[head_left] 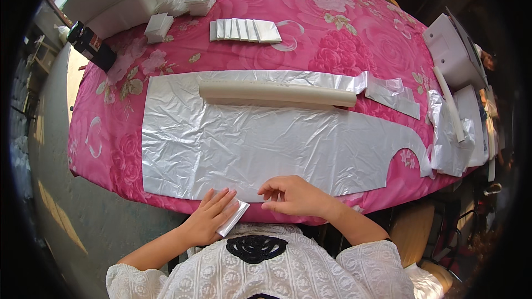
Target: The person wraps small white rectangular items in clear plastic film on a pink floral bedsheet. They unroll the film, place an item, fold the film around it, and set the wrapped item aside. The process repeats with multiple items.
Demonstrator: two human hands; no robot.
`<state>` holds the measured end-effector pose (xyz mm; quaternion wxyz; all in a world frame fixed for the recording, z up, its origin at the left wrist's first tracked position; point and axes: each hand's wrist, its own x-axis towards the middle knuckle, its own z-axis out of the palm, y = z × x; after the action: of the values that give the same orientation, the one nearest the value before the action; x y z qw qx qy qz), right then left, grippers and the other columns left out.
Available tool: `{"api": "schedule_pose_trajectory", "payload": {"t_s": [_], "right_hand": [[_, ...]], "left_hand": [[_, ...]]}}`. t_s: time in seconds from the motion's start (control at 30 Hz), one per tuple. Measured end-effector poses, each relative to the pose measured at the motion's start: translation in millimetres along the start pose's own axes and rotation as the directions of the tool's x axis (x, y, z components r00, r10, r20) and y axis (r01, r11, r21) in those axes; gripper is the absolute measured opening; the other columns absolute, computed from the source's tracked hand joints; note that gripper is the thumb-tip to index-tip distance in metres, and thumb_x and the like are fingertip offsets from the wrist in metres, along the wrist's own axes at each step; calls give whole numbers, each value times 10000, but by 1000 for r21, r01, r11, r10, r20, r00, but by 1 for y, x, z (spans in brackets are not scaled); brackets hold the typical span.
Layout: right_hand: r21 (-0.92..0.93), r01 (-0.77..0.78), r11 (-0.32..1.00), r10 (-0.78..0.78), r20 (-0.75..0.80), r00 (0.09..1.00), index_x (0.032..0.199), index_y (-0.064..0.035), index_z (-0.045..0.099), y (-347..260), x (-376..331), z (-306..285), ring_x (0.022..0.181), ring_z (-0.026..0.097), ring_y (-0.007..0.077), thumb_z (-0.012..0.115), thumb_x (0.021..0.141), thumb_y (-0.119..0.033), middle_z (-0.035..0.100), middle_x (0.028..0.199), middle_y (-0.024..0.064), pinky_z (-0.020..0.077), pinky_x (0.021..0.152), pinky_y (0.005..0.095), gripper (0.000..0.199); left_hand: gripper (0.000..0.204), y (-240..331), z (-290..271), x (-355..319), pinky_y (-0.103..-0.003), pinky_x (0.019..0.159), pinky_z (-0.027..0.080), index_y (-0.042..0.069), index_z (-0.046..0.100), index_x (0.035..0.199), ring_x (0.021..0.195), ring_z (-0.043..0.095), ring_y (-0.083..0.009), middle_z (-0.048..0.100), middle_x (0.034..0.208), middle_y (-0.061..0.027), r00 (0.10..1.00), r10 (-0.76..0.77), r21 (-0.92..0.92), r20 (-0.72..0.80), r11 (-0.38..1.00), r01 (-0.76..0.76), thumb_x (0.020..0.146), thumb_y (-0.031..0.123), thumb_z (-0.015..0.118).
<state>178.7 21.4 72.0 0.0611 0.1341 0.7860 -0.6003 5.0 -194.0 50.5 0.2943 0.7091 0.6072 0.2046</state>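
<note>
My left hand (213, 216) lies flat with its fingers stretched over a small folded packet of whitish plastic (235, 220) at the table's near edge. To its right, my right hand (291, 195) hovers by the near edge of a large plastic sheet (260, 144). Its fingers are loosely curled, the thumb apart, and nothing shows between them. Thin, shiny and creased, the sheet is spread flat and has a curved cutout at its right end, like a disposable apron. A long beige tube (277, 93) rests across its far part.
A pink floral cloth (360, 0) covers the table. At the far side lie a row of folded packets (246, 30) and stacked packets (199, 1). A white box (119, 0) and dark bottle (91, 46) stand far left. Another box (451, 50) and crumpled plastic (446, 144) occupy the right.
</note>
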Motion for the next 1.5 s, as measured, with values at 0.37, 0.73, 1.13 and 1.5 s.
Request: {"api": "schedule_pose_trajectory", "payload": {"t_s": [0.37, 0.73, 1.13, 1.5], "right_hand": [[126, 243, 962, -196, -305, 932, 777, -17, 613, -23, 62, -31, 686, 488, 100, 677, 810, -104, 537, 725, 21, 399, 647, 249, 113], [-824, -309, 474, -644, -564, 516, 895, -98, 674, 24, 222, -236, 865, 573, 263, 705, 700, -148, 614, 859, 84, 478, 741, 364, 204], [300, -365, 881, 257, 344, 903, 1037, -16, 624, 6, -53, -73, 851, 591, 115, 613, 852, -107, 646, 986, 49, 474, 767, 262, 207], [184, -922, 342, 915, 158, 371, 1145, -13, 585, 90, -206, 110, 927, 598, 188, 516, 877, -157, 645, 1020, 93, 486, 793, 312, 312]], "left_hand": [[496, -5, -20, 44, -402, 1056, 245, 72, 355, 1367, 1351, 220, -295, 158, 1484, -175, 787, -328, -633, -522, 768, -99, 908, 215, 475], [435, -4, -20, 63, -375, 963, 385, 40, 505, 1199, 1154, 492, -288, 399, 1357, -170, 803, -324, -499, -500, 866, 38, 776, 37, 606], [360, -10, -16, 67, -334, 826, 482, 27, 546, 1141, 1050, 560, -269, 555, 1194, -142, 874, -260, -536, -409, 844, 0, 783, 0, 574], [363, 20, -2, 66, -329, 827, 480, 22, 582, 1113, 931, 623, -232, 615, 1070, -135, 949, -155, -574, -274, 818, -32, 761, -59, 556]]}}
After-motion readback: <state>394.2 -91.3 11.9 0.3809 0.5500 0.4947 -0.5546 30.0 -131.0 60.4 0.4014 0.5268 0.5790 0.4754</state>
